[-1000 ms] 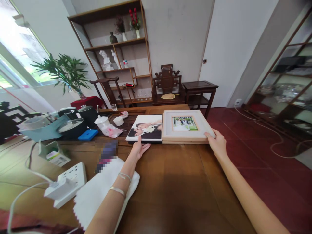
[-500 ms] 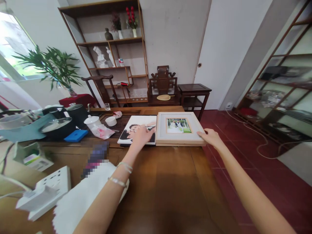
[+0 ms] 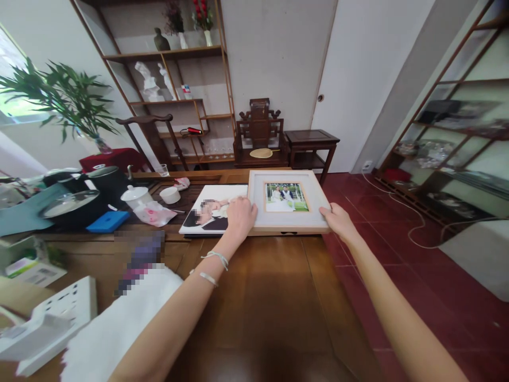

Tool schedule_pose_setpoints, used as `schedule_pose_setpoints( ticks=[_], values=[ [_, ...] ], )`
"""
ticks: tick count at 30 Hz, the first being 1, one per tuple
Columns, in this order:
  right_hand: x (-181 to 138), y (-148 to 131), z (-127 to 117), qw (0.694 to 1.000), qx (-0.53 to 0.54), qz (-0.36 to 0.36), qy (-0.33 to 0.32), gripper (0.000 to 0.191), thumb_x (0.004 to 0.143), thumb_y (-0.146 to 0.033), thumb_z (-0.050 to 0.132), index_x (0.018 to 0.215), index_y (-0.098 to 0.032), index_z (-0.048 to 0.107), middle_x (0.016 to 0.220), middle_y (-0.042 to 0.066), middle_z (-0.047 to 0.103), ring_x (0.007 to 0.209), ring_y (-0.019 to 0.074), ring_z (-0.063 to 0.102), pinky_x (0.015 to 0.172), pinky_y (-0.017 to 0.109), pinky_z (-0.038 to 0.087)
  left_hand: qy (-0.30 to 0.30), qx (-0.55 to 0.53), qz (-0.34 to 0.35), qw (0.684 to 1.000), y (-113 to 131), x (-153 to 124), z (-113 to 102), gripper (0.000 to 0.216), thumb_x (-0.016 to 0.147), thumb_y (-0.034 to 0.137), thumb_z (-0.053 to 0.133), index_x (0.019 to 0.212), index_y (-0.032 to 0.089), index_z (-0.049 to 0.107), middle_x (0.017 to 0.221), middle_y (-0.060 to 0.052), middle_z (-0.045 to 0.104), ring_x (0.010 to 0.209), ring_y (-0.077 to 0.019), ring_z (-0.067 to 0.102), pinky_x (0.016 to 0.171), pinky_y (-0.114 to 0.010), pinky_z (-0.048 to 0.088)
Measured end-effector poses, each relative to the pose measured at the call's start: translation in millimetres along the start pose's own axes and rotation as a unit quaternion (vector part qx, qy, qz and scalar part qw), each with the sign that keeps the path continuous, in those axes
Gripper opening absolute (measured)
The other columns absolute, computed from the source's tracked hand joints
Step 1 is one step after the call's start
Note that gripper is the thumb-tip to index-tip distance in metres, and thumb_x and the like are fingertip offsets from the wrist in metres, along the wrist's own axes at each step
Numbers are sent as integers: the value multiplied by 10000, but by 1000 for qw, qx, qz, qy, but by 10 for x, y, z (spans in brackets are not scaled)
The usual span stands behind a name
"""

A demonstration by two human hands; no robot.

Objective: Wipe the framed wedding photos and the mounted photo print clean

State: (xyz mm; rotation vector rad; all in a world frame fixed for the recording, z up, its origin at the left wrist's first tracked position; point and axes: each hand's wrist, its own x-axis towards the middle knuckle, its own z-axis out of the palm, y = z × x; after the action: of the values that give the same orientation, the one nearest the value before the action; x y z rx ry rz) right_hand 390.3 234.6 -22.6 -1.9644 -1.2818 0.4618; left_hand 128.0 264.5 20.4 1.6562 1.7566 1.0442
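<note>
Gripping the framed photo [image 3: 287, 201] from both sides, the left hand [image 3: 240, 217] curls over the frame's left edge while the right hand [image 3: 338, 223] closes on its near right corner, thumb on top. The frame sits between the two hands, at the far end of the wooden table [image 3: 270, 297] near its right edge. An unframed print [image 3: 207, 215] lies flat just beside it on the left, with a white cloth [image 3: 119, 318] by the near left edge.
</note>
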Motion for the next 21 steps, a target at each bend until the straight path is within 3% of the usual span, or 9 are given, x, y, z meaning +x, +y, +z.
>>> schedule_pose_setpoints(
  ticks=[5,8,9,12,15,21],
  values=[
    [-408,4,-346,993,85,-47,60,302,835,-375,498,1047,-179,585,1065,101,662,959,267,605,804,362,460,39,-5,65,997,231,-417,-310,155,750,213,636,646,182,525,974,-144,594,1127,-357,514,980,-407,384],
    [-878,40,-546,983,163,-46,73,366,795,-469,557,1050,-209,594,1052,77,671,930,269,619,769,352,475,85,55,164,981,203,-844,-482,183,752,235,613,619,186,497,783,-57,596,773,-232,617,773,-356,490],
    [-1055,56,-594,978,190,-32,77,378,776,-493,586,1038,-220,604,1040,66,676,933,272,619,770,349,476,103,57,168,979,159,-1007,-527,176,753,249,610,627,184,505,774,-41,607,663,-184,605,692,-318,501],
    [-1558,121,-672,977,204,22,54,422,748,-548,616,1041,-243,615,1045,51,680,960,278,614,773,333,478,121,33,139,982,-31,-1496,-629,190,770,312,602,649,186,526,898,-51,685,600,-131,613,586,-248,495],
    [-1954,213,-670,980,189,62,12,476,739,-593,600,1068,-249,603,1086,53,676,994,283,608,782,320,489,118,24,87,989,-244,-1894,-712,240,761,366,613,622,191,522,965,-61,716,618,-141,654,564,-234,503],
    [-2453,419,-569,980,150,106,-78,515,730,-622,565,1064,-231,574,1055,68,699,1011,290,618,719,280,537,67,12,16,998,-613,-2299,-821,299,721,440,631,578,190,550,939,-92,739,619,-181,686,548,-241,533]
  ],
)
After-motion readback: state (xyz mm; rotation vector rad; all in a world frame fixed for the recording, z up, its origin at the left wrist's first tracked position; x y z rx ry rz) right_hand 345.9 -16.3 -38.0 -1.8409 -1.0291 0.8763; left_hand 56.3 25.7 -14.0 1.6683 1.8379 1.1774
